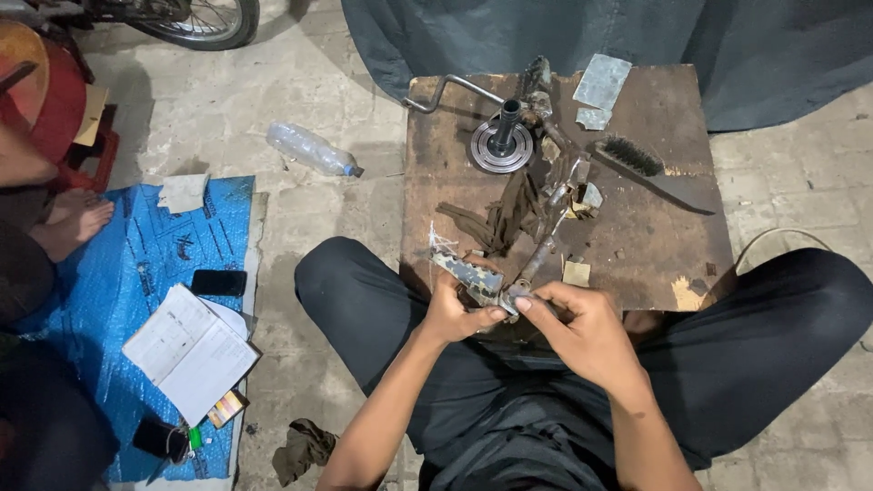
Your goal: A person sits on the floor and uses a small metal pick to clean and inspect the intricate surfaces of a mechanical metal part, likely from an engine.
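Note:
I sit cross-legged behind a low wooden board [655, 227]. My left hand [455, 309] grips a worn strip of sandpaper [468, 273] against the near end of a long rusty metal part [546, 236]. My right hand [582, 327] pinches that same end from the right. The part runs away from me across the board, with a dark brown rag [505, 218] draped over its middle. Its far end reaches a round bearing with an upright shaft [502, 141].
On the board lie a wire brush [655, 173], grey sandpaper sheets [600, 82] and a bent steel crank [450, 91]. A plastic bottle [309, 148] lies on the floor. At left, a blue tarp [127, 273] holds a notebook [191, 350] and a phone [218, 282]; another person's foot [73, 223] rests there.

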